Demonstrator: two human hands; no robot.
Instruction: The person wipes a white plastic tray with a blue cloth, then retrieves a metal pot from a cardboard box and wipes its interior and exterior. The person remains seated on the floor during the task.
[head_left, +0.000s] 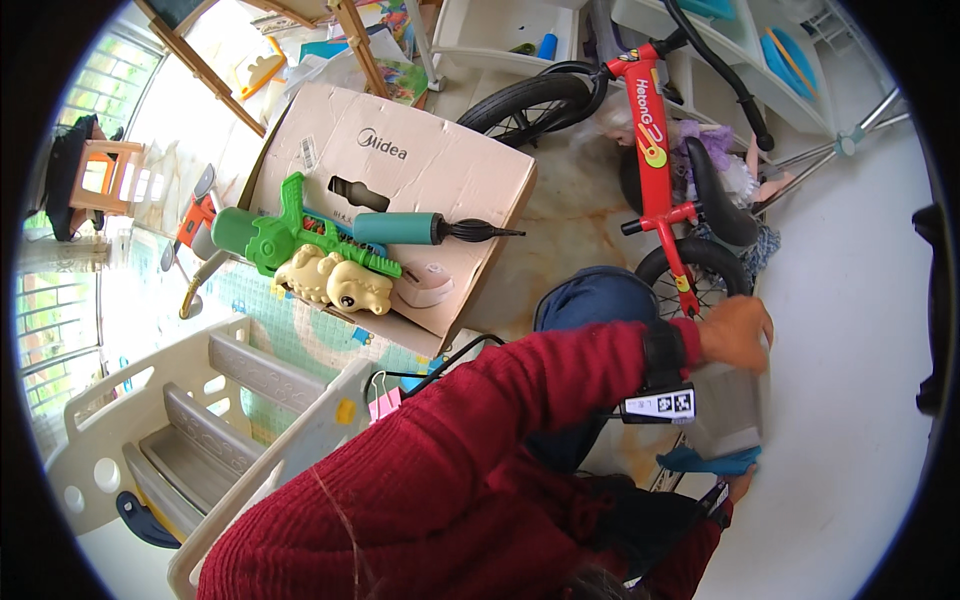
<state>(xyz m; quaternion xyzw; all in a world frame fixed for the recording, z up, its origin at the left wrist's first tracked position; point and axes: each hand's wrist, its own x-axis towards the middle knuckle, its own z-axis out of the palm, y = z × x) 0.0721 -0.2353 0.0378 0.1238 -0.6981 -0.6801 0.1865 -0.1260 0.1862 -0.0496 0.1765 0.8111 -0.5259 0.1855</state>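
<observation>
A pale grey, box-like plastic piece (720, 412) is low by the white wall. My left hand (735, 334) has its fingers bent over the upper end of this piece, slightly blurred. At the lower end, my right hand (741, 484) holds a blue cloth (701, 459) against the piece's edge. Part of the right hand's grip is hidden by the cloth. Just above my left hand is the rear wheel of a red balance bike (652, 142). My knee in dark blue trousers (596, 300) is bent beside the wheel.
A cardboard box (442, 180) carries a green toy gun (277, 244), a yellow toy animal (337, 281) and a green hand pump (397, 228). Toy plastic steps (225, 427) stand at left. A doll (727, 157) lies behind the bike. White storage bins (502, 30) are at the back.
</observation>
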